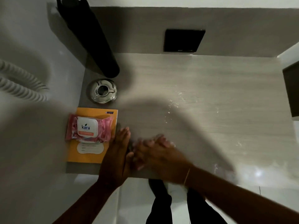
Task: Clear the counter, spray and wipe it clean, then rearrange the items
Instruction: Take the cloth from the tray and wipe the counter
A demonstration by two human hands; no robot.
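Head view, left hand [119,152] flat and edge-on at the counter [210,97] front edge, fingers straight, holding nothing, right hand [159,155] blurred beside it, grasp unclear, Kara wipes pack [88,128] atop yellow booklet [93,152] just left, wet open surface beyond right.

Pink wipes pack [88,129] lies atop orange booklet [90,143].
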